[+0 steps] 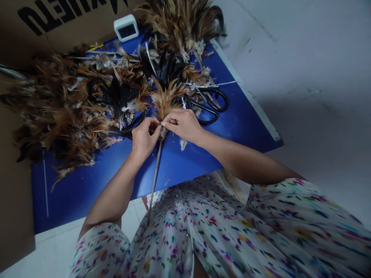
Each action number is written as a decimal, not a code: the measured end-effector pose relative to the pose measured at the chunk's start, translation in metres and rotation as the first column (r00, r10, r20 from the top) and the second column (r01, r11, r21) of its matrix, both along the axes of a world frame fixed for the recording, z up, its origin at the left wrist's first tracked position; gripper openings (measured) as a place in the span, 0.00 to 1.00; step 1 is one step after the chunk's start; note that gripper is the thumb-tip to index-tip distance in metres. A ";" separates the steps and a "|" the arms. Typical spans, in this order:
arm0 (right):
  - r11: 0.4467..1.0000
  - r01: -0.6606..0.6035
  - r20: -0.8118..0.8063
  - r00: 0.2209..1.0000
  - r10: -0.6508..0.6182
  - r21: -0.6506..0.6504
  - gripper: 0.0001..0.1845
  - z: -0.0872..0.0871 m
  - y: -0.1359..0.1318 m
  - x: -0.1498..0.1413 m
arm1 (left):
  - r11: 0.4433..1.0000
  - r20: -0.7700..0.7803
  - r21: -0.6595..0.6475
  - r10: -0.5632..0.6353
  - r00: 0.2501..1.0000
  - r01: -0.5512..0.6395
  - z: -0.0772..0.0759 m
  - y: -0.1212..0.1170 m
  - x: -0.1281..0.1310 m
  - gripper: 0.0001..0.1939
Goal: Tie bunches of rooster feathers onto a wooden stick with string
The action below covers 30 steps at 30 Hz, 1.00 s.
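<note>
My left hand (144, 138) and my right hand (183, 124) meet over a blue board (203, 154). Both pinch the top of a thin wooden stick (154, 177) where a small fan of brown feathers (165, 99) is gathered. The stick runs down from my fingers toward my lap. Fingers of both hands are closed around the feather bases and the stick's tip.
A large heap of brown and black feathers (72, 104) covers the board's left and back. Black scissors (210, 103) lie just beyond my right hand. A small white digital clock (126, 27) stands at the back, next to a cardboard box (58, 19). White floor (304, 69) lies to the right.
</note>
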State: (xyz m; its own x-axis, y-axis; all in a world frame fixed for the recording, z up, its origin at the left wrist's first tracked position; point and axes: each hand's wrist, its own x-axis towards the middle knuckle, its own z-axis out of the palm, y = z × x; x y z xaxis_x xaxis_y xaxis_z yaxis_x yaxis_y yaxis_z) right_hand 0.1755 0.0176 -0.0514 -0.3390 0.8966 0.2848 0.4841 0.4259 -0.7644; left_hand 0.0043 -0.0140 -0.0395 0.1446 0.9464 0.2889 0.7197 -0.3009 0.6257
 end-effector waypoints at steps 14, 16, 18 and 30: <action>1.000 0.012 0.000 1.000 -0.012 -0.017 0.08 0.001 -0.001 -0.001 | 0.994 -0.046 0.106 -0.019 0.999 0.023 0.000 -0.002 0.004 0.07; 1.000 0.014 0.002 1.000 -0.014 -0.019 0.08 0.001 -0.001 -0.002 | 0.991 -0.054 0.131 -0.010 0.998 0.017 -0.003 -0.001 0.003 0.07; 1.000 0.018 0.004 1.000 -0.018 -0.023 0.08 0.001 -0.002 -0.002 | 0.989 -0.061 0.150 0.002 0.998 0.007 -0.004 0.000 0.004 0.06; 0.993 -0.019 0.094 0.995 0.030 -0.115 0.08 0.017 -0.004 0.013 | 0.994 -0.068 0.092 0.070 0.995 -0.064 -0.006 -0.001 0.004 0.05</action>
State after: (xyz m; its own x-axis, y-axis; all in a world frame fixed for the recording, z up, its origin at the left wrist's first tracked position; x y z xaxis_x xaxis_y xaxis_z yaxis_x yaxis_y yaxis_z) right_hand 0.1881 0.0133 -0.0343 -0.3819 0.9126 0.1463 0.5478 0.3510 -0.7595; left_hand 0.0087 -0.0150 -0.0455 0.1053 0.9254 0.3640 0.7819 -0.3032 0.5447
